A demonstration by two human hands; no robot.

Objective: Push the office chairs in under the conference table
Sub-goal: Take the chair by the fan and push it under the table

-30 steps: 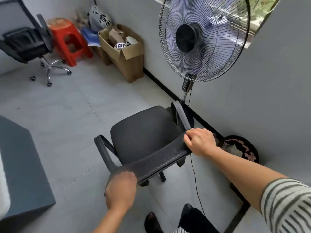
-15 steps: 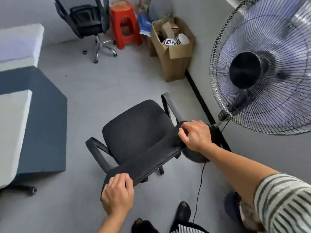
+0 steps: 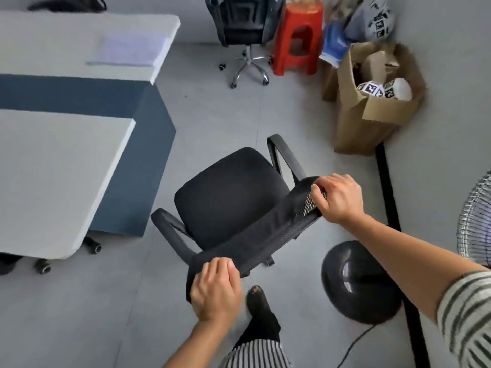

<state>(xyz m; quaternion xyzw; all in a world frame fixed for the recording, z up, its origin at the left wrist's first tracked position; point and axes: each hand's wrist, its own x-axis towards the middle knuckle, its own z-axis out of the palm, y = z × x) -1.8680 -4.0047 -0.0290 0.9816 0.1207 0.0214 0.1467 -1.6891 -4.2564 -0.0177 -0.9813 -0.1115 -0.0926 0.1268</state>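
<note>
A black office chair with armrests stands on the grey floor in the middle, its seat turned toward the upper left. My left hand grips the left end of its mesh backrest top. My right hand grips the right end. The conference table, white-topped with a blue-grey base, fills the left side, its corner a short gap from the chair. A second black office chair stands at the far wall, apart from the table. Castors of another chair show under the table's near edge.
A red plastic stool stands beside the far chair. An open cardboard box with bags behind it sits by the right wall. A standing fan's round base, its cable and its grille are at my right. My foot is behind the chair.
The chair has swung and rolled left, away from the fan and closer to the table corner. My view has turned left, showing more of the table. Both hands keep their hold.
</note>
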